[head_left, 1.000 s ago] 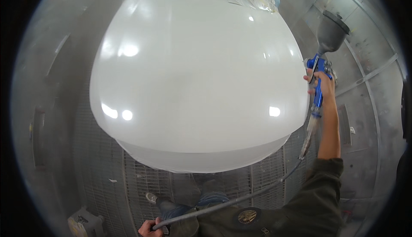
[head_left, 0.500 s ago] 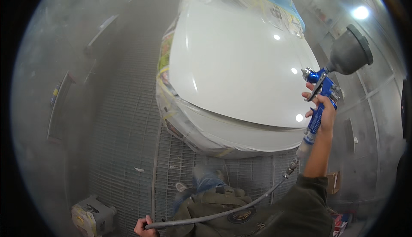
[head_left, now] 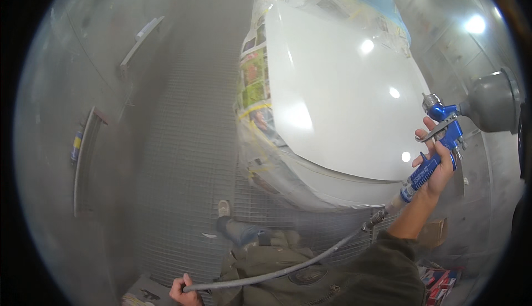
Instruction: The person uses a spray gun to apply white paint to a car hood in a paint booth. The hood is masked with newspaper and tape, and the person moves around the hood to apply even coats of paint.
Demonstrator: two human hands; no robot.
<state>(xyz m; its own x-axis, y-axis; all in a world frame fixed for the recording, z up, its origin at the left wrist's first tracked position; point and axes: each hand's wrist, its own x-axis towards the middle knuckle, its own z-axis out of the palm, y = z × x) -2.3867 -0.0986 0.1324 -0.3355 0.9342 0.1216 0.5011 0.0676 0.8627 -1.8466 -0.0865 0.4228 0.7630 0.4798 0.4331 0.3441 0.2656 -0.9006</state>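
Observation:
My right hand (head_left: 439,167) is wrapped around the handle of a blue spray gun (head_left: 445,122) with a metal nozzle and trigger. A grey paint cup (head_left: 490,103) is fixed to the gun and tilts to the right. From the base of the handle a grey air hose (head_left: 310,261) curves down across my front. Its lower stretch is gripped by my left hand (head_left: 185,291) near the bottom edge. The gun's nozzle is by the right edge of a glossy white car hood (head_left: 343,101), apart from it as far as I can tell.
Masking paper and plastic sheeting (head_left: 255,84) cover the car around the hood. Underfoot lies a metal grate floor (head_left: 183,139). A ledge (head_left: 86,156) runs along the left wall. At lower right are a cardboard box (head_left: 434,234) and red packages (head_left: 440,284). Mist hangs in the air.
The car has shifted right in view, showing more of its left side. The spray gun and my right hand sit farther right and lower. My foot has stepped out to the left.

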